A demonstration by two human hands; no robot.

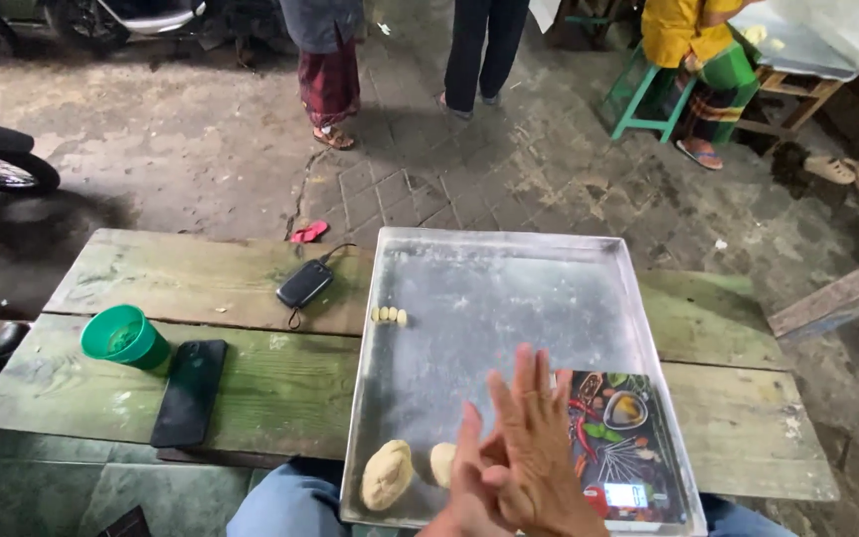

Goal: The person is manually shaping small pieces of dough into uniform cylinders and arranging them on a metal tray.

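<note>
My left hand (471, 475) and my right hand (534, 452) are pressed palm to palm over the near part of a large metal tray (509, 288), fingers straight; whether something lies between the palms is hidden. A big lump of pale dough (387, 473) and a smaller piece (441, 462) lie on the tray just left of my hands. Three small dough balls (389, 315) sit in a row at the tray's left edge. A flat kitchen scale (620, 438) with a printed spice picture rests in the tray's near right corner.
The tray sits on a weathered wooden table (201, 288). On it are a green plastic cup (123, 337), a black phone (189, 392) and a dark power bank (304, 284) with a cable. Beyond the table, people stand and one sits on a green stool (648, 99).
</note>
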